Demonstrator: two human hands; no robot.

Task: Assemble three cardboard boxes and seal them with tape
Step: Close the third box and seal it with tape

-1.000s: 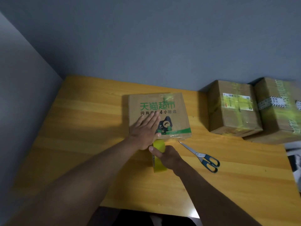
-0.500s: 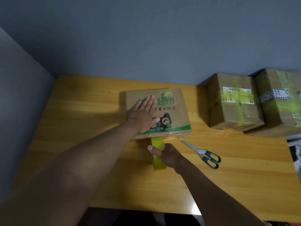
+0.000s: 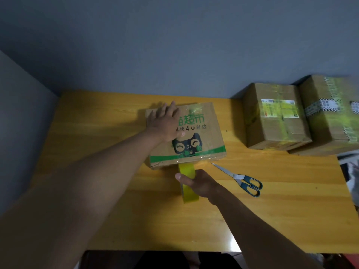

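Note:
A flat cardboard box (image 3: 206, 136) with green lettering and a black cat print lies in the middle of the wooden table (image 3: 97, 171). My left hand (image 3: 165, 123) presses flat on its far left part, fingers straight. Just in front of the box, my right hand (image 3: 198, 183) grips a yellow tape roll (image 3: 189, 195). A strip of tape (image 3: 186, 168) runs from the roll up to the box's near edge. Two taped boxes, one (image 3: 275, 117) beside the other (image 3: 334, 113), stand at the back right.
Scissors (image 3: 240, 179) with dark handles lie on the table right of my right hand, blades pointing at the box's near corner. Grey walls close the table at the back and left. Some pale clutter (image 3: 351, 171) shows past the table's right edge.
My left hand has slid away from me along the box top, from its near edge to its far left part. The right hand has stayed in front of the box with the tape roll.

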